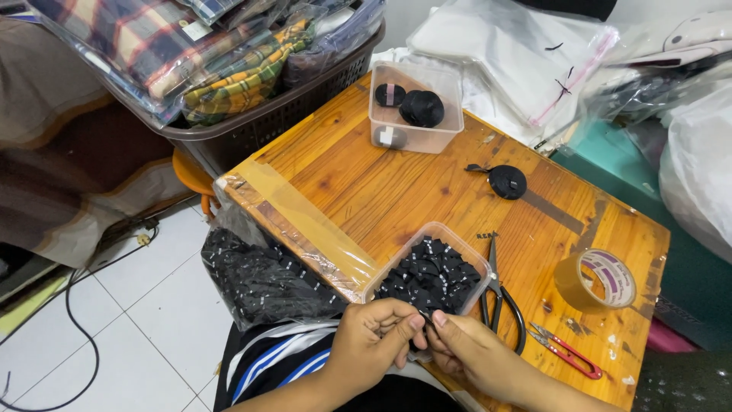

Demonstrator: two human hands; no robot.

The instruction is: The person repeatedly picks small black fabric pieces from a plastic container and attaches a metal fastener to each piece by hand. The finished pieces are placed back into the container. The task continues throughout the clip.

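Bare wood lies open across the middle of the wooden table (396, 183), between the clear tub of black rolls (415, 107) at upper centre and the tub of black labels (428, 273) at lower centre. A black ribbon roll (507, 181) bounds it on the right. Scissors (497, 294), red snips (568, 352) and brown tape (598, 281) crowd the lower right; a laundry basket (252, 126) walls the upper left.

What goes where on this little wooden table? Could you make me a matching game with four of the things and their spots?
Things:
1. scissors
2. tape roll
3. red thread snips
4. black ribbon roll

Places:
A. table's right edge
B. mid-table, alone
C. right beside the tub of black pieces
D. near corner, below the tape

Pairs: 1-C, 2-A, 3-D, 4-B
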